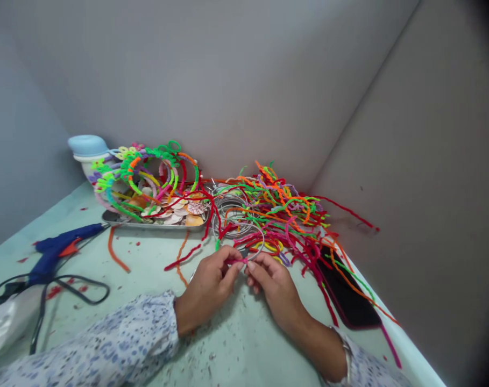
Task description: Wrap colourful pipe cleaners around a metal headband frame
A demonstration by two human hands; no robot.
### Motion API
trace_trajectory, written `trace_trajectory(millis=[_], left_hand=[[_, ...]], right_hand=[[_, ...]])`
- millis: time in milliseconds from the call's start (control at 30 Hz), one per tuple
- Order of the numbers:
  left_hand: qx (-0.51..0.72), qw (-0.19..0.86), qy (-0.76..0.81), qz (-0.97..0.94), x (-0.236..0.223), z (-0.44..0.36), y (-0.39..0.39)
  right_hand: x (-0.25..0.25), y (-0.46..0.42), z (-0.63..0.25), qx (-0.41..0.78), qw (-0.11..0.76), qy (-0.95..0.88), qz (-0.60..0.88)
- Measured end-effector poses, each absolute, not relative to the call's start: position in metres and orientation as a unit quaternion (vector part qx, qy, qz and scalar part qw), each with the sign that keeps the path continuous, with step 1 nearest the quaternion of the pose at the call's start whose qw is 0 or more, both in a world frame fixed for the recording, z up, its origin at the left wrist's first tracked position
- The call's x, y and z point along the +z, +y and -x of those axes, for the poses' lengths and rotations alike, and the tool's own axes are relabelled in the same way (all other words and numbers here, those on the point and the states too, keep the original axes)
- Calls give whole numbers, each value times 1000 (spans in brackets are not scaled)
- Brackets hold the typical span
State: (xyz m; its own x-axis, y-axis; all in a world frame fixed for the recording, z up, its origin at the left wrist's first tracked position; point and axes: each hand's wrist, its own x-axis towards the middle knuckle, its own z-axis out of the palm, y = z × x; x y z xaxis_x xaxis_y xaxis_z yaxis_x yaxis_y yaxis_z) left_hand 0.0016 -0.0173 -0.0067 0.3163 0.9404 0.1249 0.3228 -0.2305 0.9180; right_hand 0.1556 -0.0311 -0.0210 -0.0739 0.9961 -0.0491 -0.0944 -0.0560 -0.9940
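Between thumb and fingers, my left hand pinches a short pink pipe cleaner. Close beside it, my right hand is closed on a thin metal hoop, with its thumb at the pink piece. The pink fuzz appears to touch the hoop's end; the exact wrap is hidden by the fingertips. Just beyond my hands lie several bare metal hoops in a stack. A red pipe cleaner lies to the left of them, and a heap of coloured pipe cleaners spreads to the right.
Seashells fill a metal tray at the back left, with several pipe-cleaner-covered headbands on top. Behind it leans a white bottle with a blue cap. A blue glue gun with its cord lies left. A phone rests at the right edge.
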Motion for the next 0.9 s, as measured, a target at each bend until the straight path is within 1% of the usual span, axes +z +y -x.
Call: trace_trajectory(millis=[167, 600, 900], left_hand=[[365, 435, 451, -688, -7, -2, -18], [368, 472, 439, -669, -3, -4, -18], [379, 489, 421, -664, -9, -3, -18]], right_hand=[[-19, -30, -155, 534, 486, -485, 494], [-24, -32, -153, 511, 476, -518, 493], [-30, -35, -153, 458, 481, -564, 492]])
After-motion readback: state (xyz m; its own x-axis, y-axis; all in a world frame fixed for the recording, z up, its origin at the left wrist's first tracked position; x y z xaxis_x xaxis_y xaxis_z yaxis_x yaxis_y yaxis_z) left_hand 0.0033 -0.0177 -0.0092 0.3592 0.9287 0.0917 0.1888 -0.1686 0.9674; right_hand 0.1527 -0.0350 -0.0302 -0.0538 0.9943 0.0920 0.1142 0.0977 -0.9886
